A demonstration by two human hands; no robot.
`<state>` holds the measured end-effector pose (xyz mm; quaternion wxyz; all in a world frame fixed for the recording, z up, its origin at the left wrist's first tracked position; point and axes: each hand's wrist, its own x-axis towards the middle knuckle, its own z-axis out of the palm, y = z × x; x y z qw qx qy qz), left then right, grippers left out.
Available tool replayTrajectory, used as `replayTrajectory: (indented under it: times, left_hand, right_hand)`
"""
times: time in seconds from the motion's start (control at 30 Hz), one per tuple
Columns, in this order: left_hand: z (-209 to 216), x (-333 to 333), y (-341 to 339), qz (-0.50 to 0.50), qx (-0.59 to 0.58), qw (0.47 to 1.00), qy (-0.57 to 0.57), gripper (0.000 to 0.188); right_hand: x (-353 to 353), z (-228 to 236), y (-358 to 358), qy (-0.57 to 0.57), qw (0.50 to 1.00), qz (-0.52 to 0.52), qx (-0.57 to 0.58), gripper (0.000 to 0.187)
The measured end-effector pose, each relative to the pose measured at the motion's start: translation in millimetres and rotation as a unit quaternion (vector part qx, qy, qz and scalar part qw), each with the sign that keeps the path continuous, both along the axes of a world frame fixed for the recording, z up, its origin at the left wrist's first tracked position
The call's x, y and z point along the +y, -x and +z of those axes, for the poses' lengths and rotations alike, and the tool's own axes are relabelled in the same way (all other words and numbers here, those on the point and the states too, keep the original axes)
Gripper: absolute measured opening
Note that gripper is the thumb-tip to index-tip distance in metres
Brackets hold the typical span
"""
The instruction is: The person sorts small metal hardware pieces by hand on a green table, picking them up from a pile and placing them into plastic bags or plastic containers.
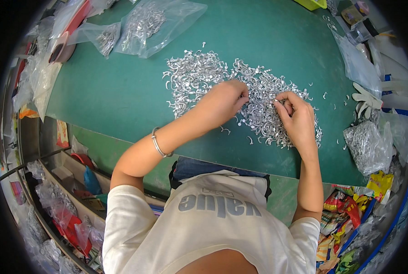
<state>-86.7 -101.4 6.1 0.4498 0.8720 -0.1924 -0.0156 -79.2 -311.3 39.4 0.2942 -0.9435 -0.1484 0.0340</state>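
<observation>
Many small curved silver metal pieces [192,75] lie spread in a wide heap on the green tabletop [108,100]. My left hand [229,97] rests over the middle of the heap, its fingers curled down and closed; whatever they hold is hidden. At the heap's right part, my right hand [298,116] has thumb and index finger pinched together, with a small silver piece just showing at the tips. A few loose pieces lie apart from the heap, near its lower edge and to its right.
Clear plastic bags [144,27] with silver pieces lie at the far left. On the right are another filled bag [370,144] and a white glove [367,99]. A yellow-green tray [311,3] sits at the far edge. Colourful wrappers [345,210] fill a low bin at right.
</observation>
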Motion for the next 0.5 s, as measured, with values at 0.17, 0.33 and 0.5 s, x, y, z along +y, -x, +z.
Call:
replayTrajectory:
  times: [0.17,0.33,0.5]
  left_hand:
    - [13,15,-6,0.018,0.315,0.918,0.241,0.015]
    - [11,30,-6,0.038,0.495,0.647,0.579,0.019]
    - [7,25,6,-0.020,0.449,0.456,0.768,0.025]
  right_hand:
    - [7,-7,6,0.002,0.994,0.083,-0.072,0.016]
    - [14,-5,8,0.078,0.985,0.106,-0.110,0.013]
    - [8,-6,3,-0.044,0.997,0.068,-0.014,0.009]
